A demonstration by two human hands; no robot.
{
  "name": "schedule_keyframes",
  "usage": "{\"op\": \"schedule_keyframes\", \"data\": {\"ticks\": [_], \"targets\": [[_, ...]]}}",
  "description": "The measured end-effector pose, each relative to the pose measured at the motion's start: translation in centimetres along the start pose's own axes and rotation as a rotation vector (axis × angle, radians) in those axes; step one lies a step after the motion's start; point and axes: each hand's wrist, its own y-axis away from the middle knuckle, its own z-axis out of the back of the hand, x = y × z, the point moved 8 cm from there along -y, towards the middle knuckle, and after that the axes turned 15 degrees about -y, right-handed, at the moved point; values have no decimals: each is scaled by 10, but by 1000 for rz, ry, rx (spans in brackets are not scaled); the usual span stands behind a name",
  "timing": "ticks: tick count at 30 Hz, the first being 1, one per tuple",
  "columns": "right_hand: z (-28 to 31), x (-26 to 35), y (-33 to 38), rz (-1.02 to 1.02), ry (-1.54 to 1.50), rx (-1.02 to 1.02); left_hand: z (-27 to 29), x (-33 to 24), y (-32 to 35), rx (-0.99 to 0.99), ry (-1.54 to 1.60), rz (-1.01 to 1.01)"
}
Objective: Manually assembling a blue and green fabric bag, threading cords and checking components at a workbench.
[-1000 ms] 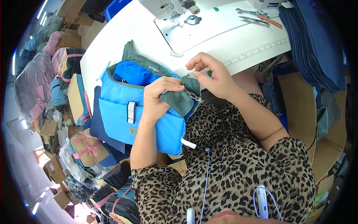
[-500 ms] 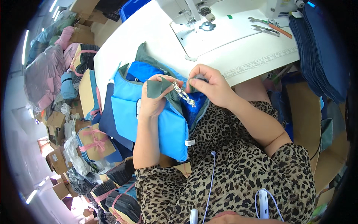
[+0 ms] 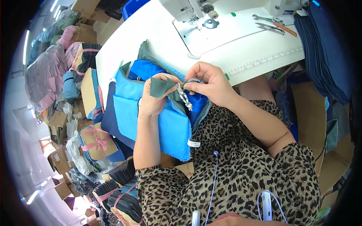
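Note:
A bright blue fabric bag (image 3: 151, 128) with dark green edging lies over my lap and the table's front edge, its opening facing up. My left hand (image 3: 154, 98) is closed on the green edging, with a folded green flap (image 3: 160, 87) standing out over the fingers. A knotted loop of patterned cord (image 3: 183, 97) hangs between my hands. My right hand (image 3: 209, 84) pinches the edging by the top of the cord, fingertips touching a small greyish piece there. A white label (image 3: 194, 143) sticks out of the bag's lower corner.
A sewing machine (image 3: 200, 15) stands on the white table (image 3: 124, 45). An open-end wrench (image 3: 266, 19), thread snips (image 3: 269, 28) and an orange-handled tool (image 3: 286, 29) lie at right. Stacked dark blue fabric (image 3: 320, 56) hangs over the right edge. Tied bundles (image 3: 98, 143) fill the left.
My right hand has moved slightly left, bringing its fingertips against the edging beside the cord. The cord loop now hangs more steeply. My left hand keeps its hold.

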Motion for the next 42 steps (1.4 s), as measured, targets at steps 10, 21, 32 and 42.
{"op": "schedule_keyframes", "data": {"ticks": [10, 21, 32, 42], "targets": [[2, 2, 1, 43, 9, -49, -1, -1, 0, 4, -96, 1], [4, 8, 4, 195, 241, -30, -18, -44, 7, 49, -648, -181], [10, 12, 5, 139, 49, -30, 1, -20, 6, -8, -313, -55], [4, 7, 5, 79, 131, 7, -4, -11, 4, 42, -190, -77]]}}
